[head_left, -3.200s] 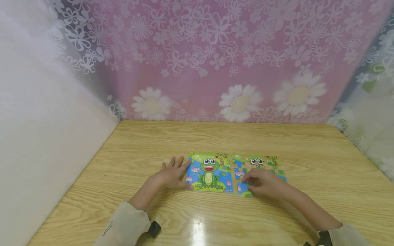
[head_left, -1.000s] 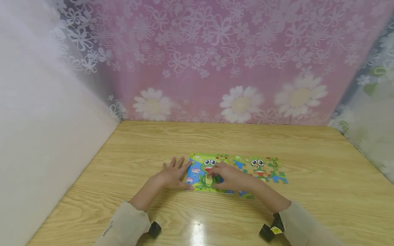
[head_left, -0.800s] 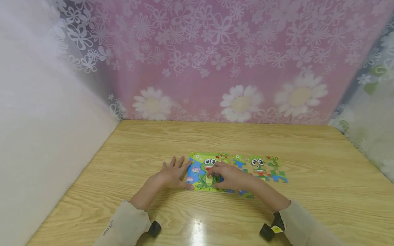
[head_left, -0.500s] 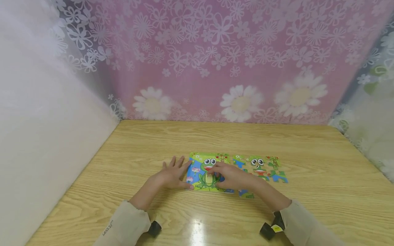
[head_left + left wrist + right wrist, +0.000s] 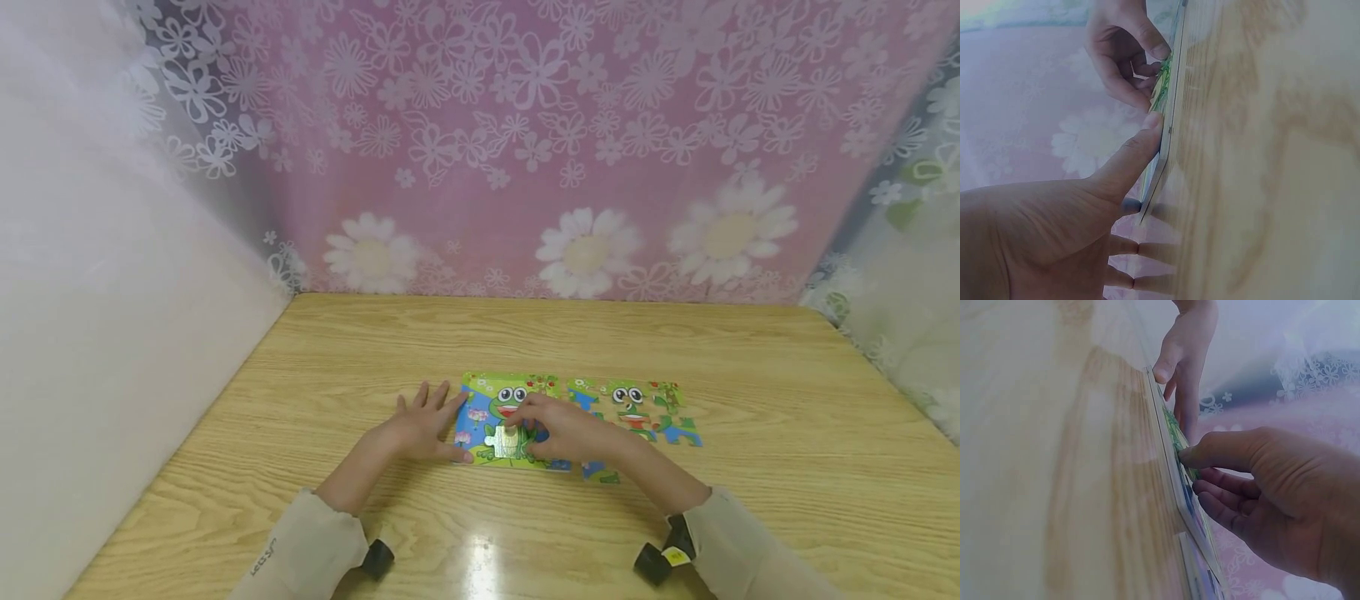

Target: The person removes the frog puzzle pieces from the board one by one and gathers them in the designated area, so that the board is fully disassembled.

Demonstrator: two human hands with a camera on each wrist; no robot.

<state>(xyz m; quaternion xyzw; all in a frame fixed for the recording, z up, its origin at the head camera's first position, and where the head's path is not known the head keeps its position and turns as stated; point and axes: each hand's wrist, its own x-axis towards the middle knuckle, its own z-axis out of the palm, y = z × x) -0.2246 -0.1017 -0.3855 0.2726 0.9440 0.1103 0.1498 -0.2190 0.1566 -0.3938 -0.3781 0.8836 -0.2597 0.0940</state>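
A frog picture puzzle board (image 5: pixel 472 392) lies flat on the table in the head view. My left hand (image 5: pixel 420 429) rests at its left edge with fingers spread, and the thumb (image 5: pixel 1141 140) presses on the near corner. Over the lower middle of the board, my right hand (image 5: pixel 566 429) pinches a puzzle piece (image 5: pixel 504 442) between thumb and fingers. That piece is slightly tilted and catches the light, showing part of the frog's belly and legs. In the right wrist view the right thumb (image 5: pixel 1222 450) touches the piece's near edge.
Right of the board lie several loose puzzle pieces, among them one with the frog's eyes (image 5: pixel 628 395) and a blue-green one (image 5: pixel 678 432). The right forearm partly covers them. A wood-grain table (image 5: pixel 450 333) meets a pink flowered curtain (image 5: pixel 480 167) behind and a white side (image 5: pixel 127 292) on the left.
My right hand has moved left from the loose pieces to over the board with a puzzle piece. In the last half second that piece has tilted and caught the light. The left hand stays put.
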